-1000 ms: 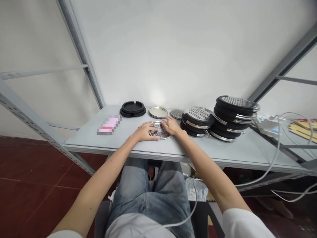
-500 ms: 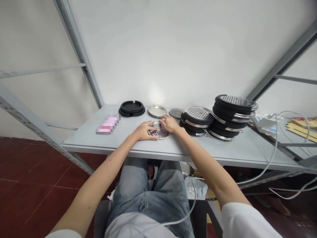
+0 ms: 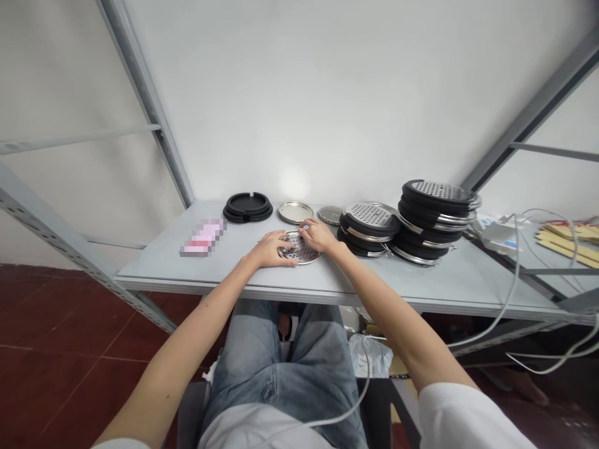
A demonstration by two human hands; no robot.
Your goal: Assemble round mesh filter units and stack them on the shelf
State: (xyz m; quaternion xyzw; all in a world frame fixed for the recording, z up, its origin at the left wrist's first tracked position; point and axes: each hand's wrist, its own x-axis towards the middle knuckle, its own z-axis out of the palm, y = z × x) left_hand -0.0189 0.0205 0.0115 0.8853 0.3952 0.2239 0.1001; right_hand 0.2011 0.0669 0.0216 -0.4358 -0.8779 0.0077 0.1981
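A round perforated metal disc point(image 3: 304, 249) with a shiny rim lies flat on the grey table in front of me. My left hand point(image 3: 271, 251) holds its left edge, thumb along the near side and fingers over the top. From the far right, my right hand point(image 3: 318, 236) grips the same disc, its fingers bent down onto the upper surface. Behind the hands sit some shallow metal rings or lids point(image 3: 296, 212) and a smaller stack of perforated discs point(image 3: 330, 215). The undersides of my fingers are hidden.
Black rings point(image 3: 248, 204) are stacked at the back left, near a blurred pink item point(image 3: 204, 237). To the right stand a shorter stack point(image 3: 372, 215) and a taller stack point(image 3: 440, 190) of black-rimmed perforated discs. A white cable point(image 3: 508, 299) hangs over the table's right end.
The view has shifted very slightly. Both hands stay on the disc, with only a tiny movement of the right fingers.
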